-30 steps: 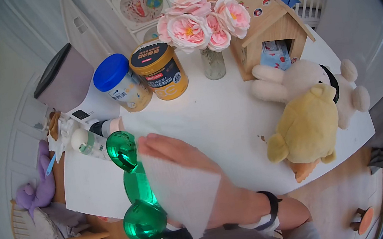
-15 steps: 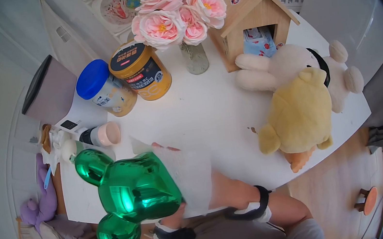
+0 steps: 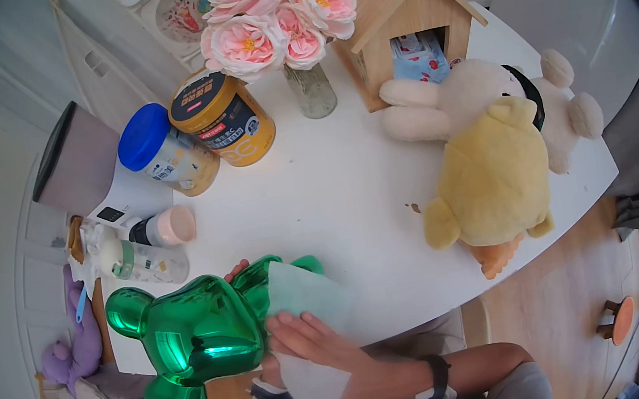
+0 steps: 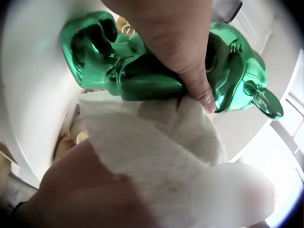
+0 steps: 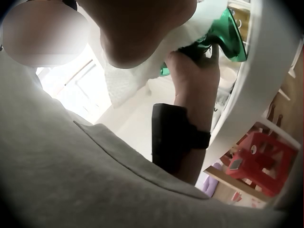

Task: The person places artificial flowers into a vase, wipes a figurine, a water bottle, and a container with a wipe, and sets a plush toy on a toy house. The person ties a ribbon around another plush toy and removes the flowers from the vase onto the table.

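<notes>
A shiny green bear figurine [image 3: 199, 331] lies tipped sideways over the near left of the table, its round-eared head to the left and its legs to the right. My left hand [image 4: 175, 38] grips its body, with the thumb round the near side; in the head view the figurine hides most of that hand. A white wipe [image 3: 304, 295] lies against the figurine's lower body. My right hand [image 3: 321, 354] holds the wipe there, fingers extended across it, and one corner hangs out by the wrist. In the left wrist view the wipe covers the right fingers.
On the white table [image 3: 335, 197], a clear bottle [image 3: 148, 260], pink-topped cup [image 3: 174, 225], blue-lidded can [image 3: 166, 152] and yellow tub [image 3: 226, 119] stand left. Behind are a flower vase [image 3: 311, 90] and wooden house [image 3: 405, 20]. Yellow [image 3: 492, 175] and cream plush toys [image 3: 476, 96] lie right.
The figurine has turned from edge-on to lying with its legs toward the right. The right hand with the wipe has moved from its upper side down to its legs. The head view has shifted.
</notes>
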Demonstrator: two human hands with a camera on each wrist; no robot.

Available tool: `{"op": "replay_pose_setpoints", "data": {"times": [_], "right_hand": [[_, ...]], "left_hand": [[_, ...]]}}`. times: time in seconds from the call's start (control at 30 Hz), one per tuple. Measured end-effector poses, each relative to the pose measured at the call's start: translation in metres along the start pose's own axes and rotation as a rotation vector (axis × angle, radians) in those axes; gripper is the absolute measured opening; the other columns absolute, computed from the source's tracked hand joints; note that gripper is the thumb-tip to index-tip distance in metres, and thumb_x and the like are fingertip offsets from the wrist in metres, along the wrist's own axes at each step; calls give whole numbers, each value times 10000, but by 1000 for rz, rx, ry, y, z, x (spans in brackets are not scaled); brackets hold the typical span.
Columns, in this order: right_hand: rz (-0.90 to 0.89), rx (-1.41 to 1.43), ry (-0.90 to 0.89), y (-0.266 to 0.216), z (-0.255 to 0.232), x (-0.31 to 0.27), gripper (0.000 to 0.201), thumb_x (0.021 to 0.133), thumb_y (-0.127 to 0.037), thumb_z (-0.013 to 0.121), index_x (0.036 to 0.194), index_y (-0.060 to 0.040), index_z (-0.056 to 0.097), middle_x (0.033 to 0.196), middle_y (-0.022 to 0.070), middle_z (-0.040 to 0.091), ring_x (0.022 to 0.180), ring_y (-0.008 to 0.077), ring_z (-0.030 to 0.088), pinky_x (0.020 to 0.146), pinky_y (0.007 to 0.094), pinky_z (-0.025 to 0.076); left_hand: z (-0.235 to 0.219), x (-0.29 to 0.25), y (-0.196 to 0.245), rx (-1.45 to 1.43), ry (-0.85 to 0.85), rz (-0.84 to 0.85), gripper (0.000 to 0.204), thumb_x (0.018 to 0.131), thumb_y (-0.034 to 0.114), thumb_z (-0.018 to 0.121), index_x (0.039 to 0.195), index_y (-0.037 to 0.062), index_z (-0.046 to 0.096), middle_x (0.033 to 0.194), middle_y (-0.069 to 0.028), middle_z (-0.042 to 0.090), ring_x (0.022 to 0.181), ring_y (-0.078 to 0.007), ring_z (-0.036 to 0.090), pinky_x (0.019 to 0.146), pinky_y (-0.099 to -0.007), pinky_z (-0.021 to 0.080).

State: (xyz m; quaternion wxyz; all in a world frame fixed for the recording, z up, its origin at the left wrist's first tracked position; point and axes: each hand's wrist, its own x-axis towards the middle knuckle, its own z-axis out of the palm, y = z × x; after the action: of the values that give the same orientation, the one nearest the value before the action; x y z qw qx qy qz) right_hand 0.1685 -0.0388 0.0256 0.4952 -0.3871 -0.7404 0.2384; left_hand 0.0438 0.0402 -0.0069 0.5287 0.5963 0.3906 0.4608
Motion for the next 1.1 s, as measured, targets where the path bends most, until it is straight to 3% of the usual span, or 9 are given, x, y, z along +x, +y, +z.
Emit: {"op": "replay_pose_setpoints", "data": {"times": [0.23,0.37,0.47,0.6,0.67,0.7,0.8,0.9,1.1], "right_hand": [[92,49,142,1,9,31,763,909,-296,551,1451,162,273,1548,328,216,1445,485,214,1146,549,213],[120,-2,145,11,13,28,762,911,-272,561,1464,155,257,1535,328,239,1411,496,263,1126,557,247],[275,126,209,29,20,17,769,924,-245,546,1493,138,198,1536,322,240,1396,494,278,1122,562,249],[278,56,168,41,4,6,677,945,-168,441,1494,130,179,1541,334,223,1443,471,231,1174,545,177],[341,194,243,49,5,6,639,965,-154,419,1484,134,181,1528,347,231,1428,479,248,1165,548,205],[340,193,243,50,3,9,639,965,-154,419,1484,134,181,1528,347,231,1428,479,248,1165,548,205],[455,275,232,54,-5,27,546,972,-144,422,1437,120,309,1487,357,302,1398,491,291,1155,546,236],[365,116,193,59,-9,50,347,947,-134,469,1180,103,567,1337,338,496,1282,479,439,1128,536,292],[277,20,-119,47,-21,97,249,902,-127,506,973,73,637,1140,280,592,1149,434,525,1045,510,377]], "left_hand": [[3,7,8,-33,93,146,917,833,582,681,1463,28,312,1426,-133,435,1358,-290,407,1123,-459,360],[8,11,7,-73,143,224,952,825,619,674,1469,24,301,1430,-139,430,1366,-298,400,1130,-464,351],[13,14,7,-102,188,290,979,820,646,669,1473,22,292,1432,-143,426,1372,-304,394,1135,-468,345],[23,15,9,-131,230,346,1006,814,673,664,1478,20,283,1435,-147,422,1378,-310,388,1140,-472,339],[26,18,4,-89,296,413,1096,779,780,601,1476,3,267,1447,-168,400,1383,-343,370,1148,-507,318],[26,16,7,-113,336,333,1182,691,806,666,1466,-1,285,1451,-173,393,1349,-329,413,1105,-487,382],[23,15,11,-100,317,317,1181,689,810,665,1458,-4,292,1451,-175,393,1364,-326,396,1110,-488,377],[22,15,6,-117,325,347,1155,706,802,656,1452,0,293,1443,-178,403,1371,-331,385,1138,-498,336],[9,16,1,-107,248,366,1037,763,713,680,1425,-11,342,1406,-173,451,1343,-303,432,1143,-461,331]]}}
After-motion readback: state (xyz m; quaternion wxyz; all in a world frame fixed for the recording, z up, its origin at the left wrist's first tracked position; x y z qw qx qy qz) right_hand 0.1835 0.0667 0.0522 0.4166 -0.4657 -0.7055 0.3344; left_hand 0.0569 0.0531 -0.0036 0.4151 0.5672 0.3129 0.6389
